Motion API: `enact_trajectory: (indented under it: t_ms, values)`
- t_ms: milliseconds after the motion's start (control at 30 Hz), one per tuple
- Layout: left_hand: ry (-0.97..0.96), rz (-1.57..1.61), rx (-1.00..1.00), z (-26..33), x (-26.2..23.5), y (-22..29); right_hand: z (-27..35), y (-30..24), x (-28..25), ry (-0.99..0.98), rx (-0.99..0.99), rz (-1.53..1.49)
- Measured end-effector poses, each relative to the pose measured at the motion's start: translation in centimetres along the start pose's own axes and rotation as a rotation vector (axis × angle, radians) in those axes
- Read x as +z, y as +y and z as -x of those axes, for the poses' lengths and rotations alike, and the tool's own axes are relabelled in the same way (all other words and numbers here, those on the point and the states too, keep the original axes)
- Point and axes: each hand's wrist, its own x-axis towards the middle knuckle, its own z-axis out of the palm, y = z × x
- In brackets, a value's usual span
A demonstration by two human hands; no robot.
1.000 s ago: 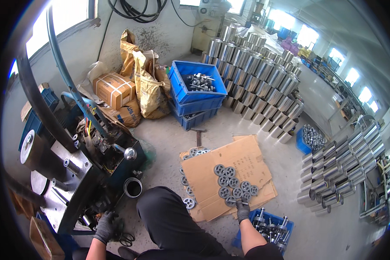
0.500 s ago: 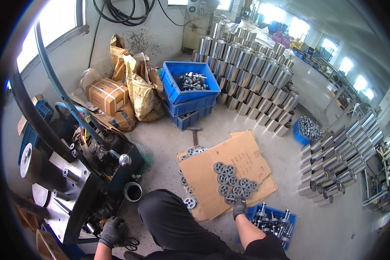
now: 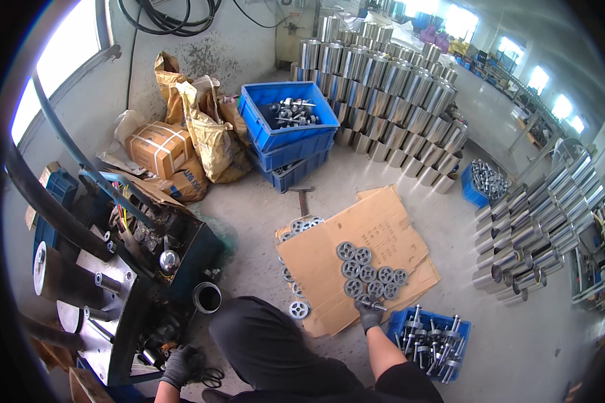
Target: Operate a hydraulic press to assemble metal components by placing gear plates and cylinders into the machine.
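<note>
Floor: smooth grey concrete floor, supporting the items below.
Cylinder stack: open-ended, mirror-bright metal cylinders, tiered at the far side of the floor; a second group of bright metal cylinders stands at right.
Machine: dark steel machine with a flat metal plate, upright cylindrical posts and a ball-ended lever, at left.
Sheet: flat brown cardboard sheets, overlapping, laid on the floor at centre.
Crate stack: blue rectangular plastic crates, one upon another beyond the sheets; the top one contains metal parts.
Sacks: crumpled tan sacks, left of the crate stack, beside a brown strapped carton.
Parts crate: blue rectangular plastic bin, near the lower right edge of the sheets, filled with silver-and-black shafted parts.
Left hand: dark grey gloved left hand, beside the machine and near black looped handles; fingers curled, whether they grasp anything cannot be told.
Right hand: dark grey gloved right hand, at the near edge of the sheets; fingers closed on the shaft piece.
Hammer: long-handled hammer, beyond the sheets.
Wheels: round grey spoked metal wheels, clustered on the upper sheet; others lie along its left edge.
Shaft piece: short silver metal shaft piece, in the right hand, just beside the nearest wheels.
</note>
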Motion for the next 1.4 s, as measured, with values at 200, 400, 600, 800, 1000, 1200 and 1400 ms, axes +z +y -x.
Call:
enact_trajectory:
  t_ms: [200, 400, 600, 800, 1000, 1200, 1400]
  values:
    - [-0.053, 0.001, -0.01, 0.8, 0.0, 0.1, 0.5, -2.1, 2.3, 0.226, 0.098, 0.372]
    - [-0.073, -0.031, 0.012, 1.5, -1.9, 1.7, -2.6, -8.2, 4.6, 0.054, 0.418, 1.11]
    - [-0.023, -0.107, 0.076, 2.0, -3.0, 1.5, 0.1, -12.0, 8.3, -0.006, -0.003, 1.366]
    - [-0.042, -0.136, 0.157, 2.6, -4.9, 2.0, 5.7, -12.8, 11.7, -0.564, -0.214, 1.887]
    - [0.059, -0.135, 0.175, 4.5, -7.0, 2.7, 6.9, -16.0, 14.1, -0.506, -0.08, 1.78]
    - [0.132, -0.161, 0.22, 4.7, -7.2, 2.0, 2.9, -17.8, 20.3, -1.056, -0.249, 2.415]
    - [0.139, -0.221, 0.234, 4.7, -7.2, 2.1, 2.0, -16.3, 19.1, -0.723, -0.211, 1.882]
